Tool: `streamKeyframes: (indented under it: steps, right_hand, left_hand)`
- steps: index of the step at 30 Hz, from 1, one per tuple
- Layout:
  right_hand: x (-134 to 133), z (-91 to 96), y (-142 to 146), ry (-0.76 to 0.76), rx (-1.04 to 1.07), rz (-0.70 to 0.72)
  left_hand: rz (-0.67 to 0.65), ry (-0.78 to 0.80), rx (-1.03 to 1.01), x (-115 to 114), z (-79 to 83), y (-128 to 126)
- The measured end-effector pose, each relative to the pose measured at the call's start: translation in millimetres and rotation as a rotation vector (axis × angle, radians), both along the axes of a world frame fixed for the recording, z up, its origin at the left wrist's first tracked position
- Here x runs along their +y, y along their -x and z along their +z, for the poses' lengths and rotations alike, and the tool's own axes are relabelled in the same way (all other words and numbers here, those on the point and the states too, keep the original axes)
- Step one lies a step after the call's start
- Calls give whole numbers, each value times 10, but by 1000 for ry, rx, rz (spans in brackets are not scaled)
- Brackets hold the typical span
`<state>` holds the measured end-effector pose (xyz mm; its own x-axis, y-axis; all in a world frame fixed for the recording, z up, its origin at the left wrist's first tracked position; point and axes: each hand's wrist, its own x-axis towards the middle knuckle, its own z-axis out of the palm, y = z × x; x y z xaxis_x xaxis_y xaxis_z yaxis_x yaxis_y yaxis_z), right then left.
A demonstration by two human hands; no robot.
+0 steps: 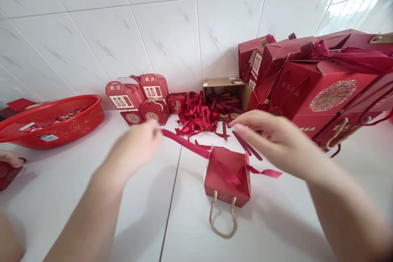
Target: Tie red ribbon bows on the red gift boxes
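A red gift box (229,172) with a gold rope handle (225,235) lies on the white table in front of me. A dark red ribbon (187,145) runs across it, and one loose end pokes out at the box's right side. My left hand (138,147) is closed on the ribbon's other end and draws it taut up to the left. My right hand (270,139) hovers above and right of the box, fingers stretched and apart, with nothing visible in it. Both hands are somewhat blurred.
Behind the box lie a heap of red ribbons (199,114) and an open cardboard box (227,84) of red strips. Large red gift boxes (325,86) are stacked at right, small ones (150,94) stand at left. Far left are a red basket (76,120) and another person's hand (10,158).
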<state>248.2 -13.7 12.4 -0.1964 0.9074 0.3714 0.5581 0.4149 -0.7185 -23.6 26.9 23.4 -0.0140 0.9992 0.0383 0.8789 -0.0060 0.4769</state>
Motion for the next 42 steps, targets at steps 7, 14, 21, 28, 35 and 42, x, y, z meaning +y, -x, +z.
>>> streamKeyframes:
  steps: [7,14,21,28,35,42]
  right_hand:
    - [-555,-233,-599,-28,-178,-164]
    - [-370,-756,-457,290,-75,35]
    - [-248,-768,-358,291,107,315]
    - [-328,-730,-369,188,61,343]
    - [-412,-731,-455,-458,-340,232]
    - [-386,-939,-399,-538,-472,240]
  left_hand:
    - [-113,-314,166,-76,159,28]
    - [-640,318,-412,-51,-459,-580]
    - [-534,506,-690,-388,-583,-475]
    - [-375,600,-758,-569,-493,-280]
    - [-409,497,-576,-541,-434,-263]
    - [-437,575,-635,-533,-516,-263]
